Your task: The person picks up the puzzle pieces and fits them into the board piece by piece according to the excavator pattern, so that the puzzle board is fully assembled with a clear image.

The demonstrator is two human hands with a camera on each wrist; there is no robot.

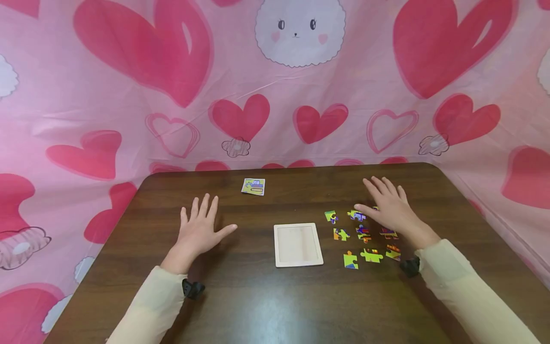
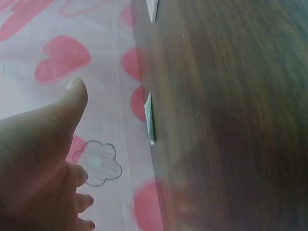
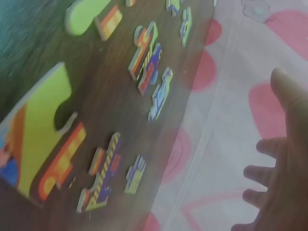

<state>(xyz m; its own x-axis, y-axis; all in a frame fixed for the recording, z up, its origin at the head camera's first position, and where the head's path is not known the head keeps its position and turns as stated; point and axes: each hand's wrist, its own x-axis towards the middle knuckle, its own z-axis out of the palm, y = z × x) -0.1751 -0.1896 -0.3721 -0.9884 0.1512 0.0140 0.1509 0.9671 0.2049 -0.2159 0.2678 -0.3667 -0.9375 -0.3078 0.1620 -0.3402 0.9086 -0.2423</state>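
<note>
Filling the lower half of the head view is a dark brown table (image 1: 266, 296) with a wood-grain finish and rounded far corners, backed and flanked by a draped pink cloth (image 1: 107, 110) printed with red hearts and a white bunny face. Near the table's centre lies a pale wooden tray (image 1: 298, 244), rectangular with a raised rim and a bare recess. At about 3 o'clock from it lie the scattered puzzle pieces (image 1: 363, 236), flat, knobbed and brightly printed in yellow, orange, purple and blue; the right wrist view shows their thin edges. A small printed card (image 1: 253, 186) sits toward 11 o'clock from the tray, near the far edge.

The left hand (image 1: 199, 231) is spread flat, fingers straight, at 9 o'clock from the tray, holding nothing. The right hand (image 1: 388, 206) is likewise released with splayed fingers, over the far side of the pieces; whether it touches any I cannot tell.
</note>
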